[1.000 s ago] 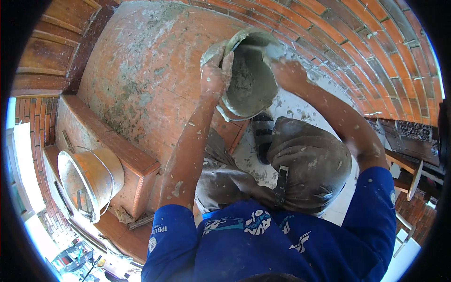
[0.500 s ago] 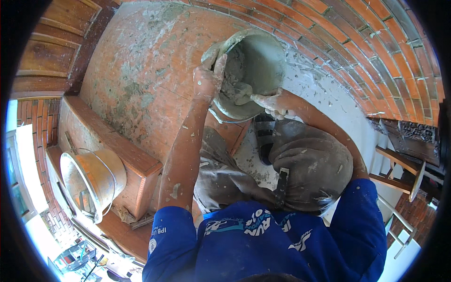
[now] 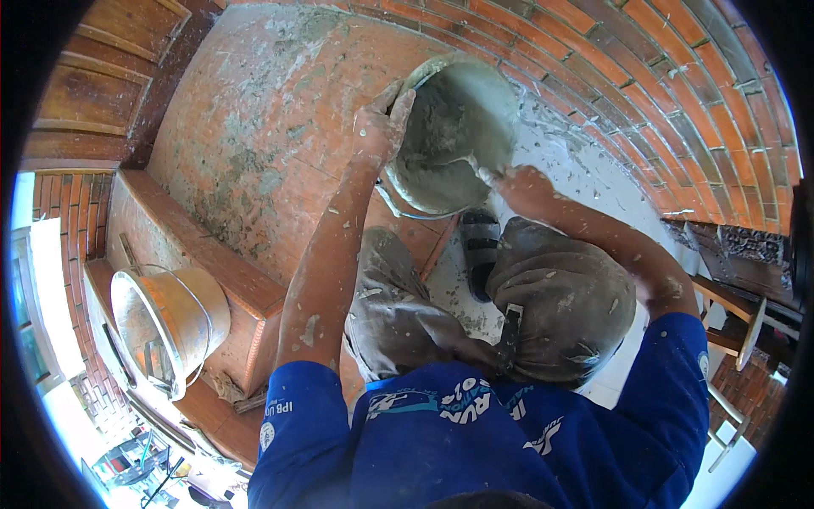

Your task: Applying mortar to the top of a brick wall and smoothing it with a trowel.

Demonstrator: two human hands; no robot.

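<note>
A cement-caked bucket [image 3: 487, 106] is tilted toward me on the tiled ledge, with wet grey mortar [image 3: 437, 127] inside. My left hand [image 3: 379, 127] grips its left rim, fingers wrapped over the edge. My right hand [image 3: 524, 191], at the lower right rim, holds a pale, mortar-coated tool [image 3: 468, 161] that reaches into the bucket; what kind of tool, I cannot make out. Below are my dusty trousered legs [image 3: 560, 297] and a dark striped sandal [image 3: 479, 254].
Brick wall [image 3: 678, 76] curves behind the bucket. A wooden door [image 3: 102, 85] is at upper left. A second bucket [image 3: 199, 327] lies tilted by the tiled step [image 3: 263, 305] on the left. A wooden chair [image 3: 750, 327] stands at the right, on white flooring [image 3: 555, 153].
My right hand first swept down along the bucket's right rim, then moved slightly outward, the tool still in it. My left hand stays on the rim, and the bucket has shifted only slightly.
</note>
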